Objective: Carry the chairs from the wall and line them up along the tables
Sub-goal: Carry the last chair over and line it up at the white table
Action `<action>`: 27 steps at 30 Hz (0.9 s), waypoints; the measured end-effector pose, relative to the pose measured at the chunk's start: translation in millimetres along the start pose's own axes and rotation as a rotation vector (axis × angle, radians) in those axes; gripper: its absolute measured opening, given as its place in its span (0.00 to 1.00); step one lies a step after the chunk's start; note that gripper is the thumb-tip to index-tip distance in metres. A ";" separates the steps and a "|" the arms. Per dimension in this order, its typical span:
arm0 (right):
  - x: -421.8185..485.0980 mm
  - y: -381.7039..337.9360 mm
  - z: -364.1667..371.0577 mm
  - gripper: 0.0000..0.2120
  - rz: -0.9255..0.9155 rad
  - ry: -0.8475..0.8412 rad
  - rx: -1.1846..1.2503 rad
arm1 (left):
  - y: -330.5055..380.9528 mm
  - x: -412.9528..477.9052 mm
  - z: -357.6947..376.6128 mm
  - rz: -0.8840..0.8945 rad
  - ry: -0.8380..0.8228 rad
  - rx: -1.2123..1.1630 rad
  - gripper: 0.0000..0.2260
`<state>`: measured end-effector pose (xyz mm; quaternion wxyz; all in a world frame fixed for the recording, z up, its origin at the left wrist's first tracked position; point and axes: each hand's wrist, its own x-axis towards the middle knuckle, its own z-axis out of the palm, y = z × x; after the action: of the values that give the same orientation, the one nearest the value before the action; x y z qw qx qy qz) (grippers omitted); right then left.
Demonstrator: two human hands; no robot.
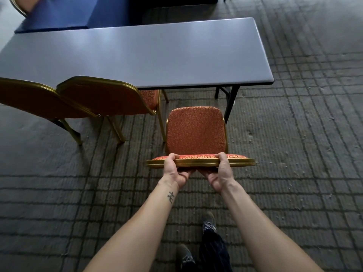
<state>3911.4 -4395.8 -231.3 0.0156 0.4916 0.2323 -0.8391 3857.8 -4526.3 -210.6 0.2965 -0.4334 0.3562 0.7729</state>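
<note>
The carried chair (194, 130) was positioned near the right end of the grey table (137, 52), with its seat front facing the table edge and not yet under it. Whether its legs touched the carpeted floor (294, 154) could not be determined, as the seat hid them.

The left grip (177, 171) was closed around the gold top rail of the backrest, fingers curled over onto the patterned upholstery. The right grip (219, 171) held the same rail in the same manner, just beside the left. Both forearms were extended forward.

To the left, a second chair (106, 97) and a third chair (33, 99) stood side by side along the same table edge, backrests almost touching and seats partly beneath the top. A blue cloth (64, 12) covered a surface beyond the table.
</note>
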 end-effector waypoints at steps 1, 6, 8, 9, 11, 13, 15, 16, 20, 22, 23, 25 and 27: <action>0.6 -1.0 2.1 0.26 0.007 0.003 -0.002 | 1.4 1.4 1.9 0.013 0.001 -0.006 0.14; 11.3 -6.7 11.6 0.27 -0.011 0.006 -0.032 | 9.1 11.9 11.1 0.044 -0.005 -0.006 0.13; 17.0 -11.4 19.9 0.26 -0.014 -0.005 -0.041 | 16.3 17.9 16.2 0.051 -0.024 0.010 0.13; 19.7 -13.9 25.2 0.26 -0.013 -0.003 -0.042 | 20.8 21.3 19.3 0.056 -0.030 0.014 0.13; 27.1 -21.7 37.0 0.26 -0.022 -0.006 -0.052 | 29.2 30.9 28.5 0.064 -0.039 0.001 0.12; 38.1 -32.7 48.4 0.27 -0.026 0.000 -0.064 | 37.5 40.6 41.5 0.073 -0.051 0.003 0.10; 50.0 -43.2 58.0 0.27 -0.023 -0.005 -0.079 | 45.1 47.6 54.2 0.078 -0.058 0.010 0.09; 54.0 -46.5 61.8 0.27 -0.023 -0.007 -0.085 | 48.3 50.7 58.1 0.079 -0.060 0.012 0.10; 76.2 -63.4 83.7 0.26 -0.049 -0.009 -0.095 | 66.1 68.3 80.0 0.084 -0.060 0.009 0.11; 85.7 -71.7 92.6 0.27 -0.052 -0.014 -0.094 | 73.8 77.7 91.0 0.087 -0.067 0.001 0.11; 91.3 -76.6 97.3 0.27 -0.053 -0.018 -0.090 | 77.0 83.3 97.0 0.089 -0.071 0.000 0.11; 99.4 -87.0 107.2 0.26 -0.057 -0.022 -0.073 | 83.9 93.1 108.1 0.101 -0.075 0.005 0.10; 106.6 -94.1 117.6 0.26 -0.055 -0.023 -0.054 | 92.6 102.0 117.0 0.112 -0.071 0.010 0.10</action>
<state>3736.2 -4338.0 -236.7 0.0084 0.4749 0.2679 -0.8382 3687.3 -4469.3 -230.0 0.2672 -0.3836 0.3729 0.8015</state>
